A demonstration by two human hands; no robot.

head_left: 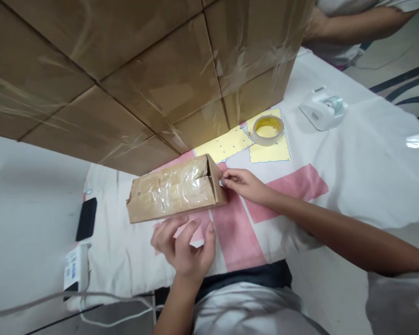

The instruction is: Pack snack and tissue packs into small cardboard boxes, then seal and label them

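A long brown cardboard box [171, 191] lies on the cloth-covered table [108, 260], with clear shiny tape across its top. The flap at its right end stands slightly apart. My right hand [244, 184] is at that right end, thumb and fingers pinched together. A small pale bit shows at the fingertips, too small to name. My left hand [186, 244] hovers just in front of the box's near side, its fingers bent and spread, holding nothing.
Taped cardboard boxes [160, 79] stand stacked behind. A tape roll [268, 130] lies on yellow patterned cloth [275, 151]. A white tape dispenser [323, 109] sits at right, near another person's arm [363, 25]. A dark phone [86, 219] and power strip [77, 270] with cables are at left.
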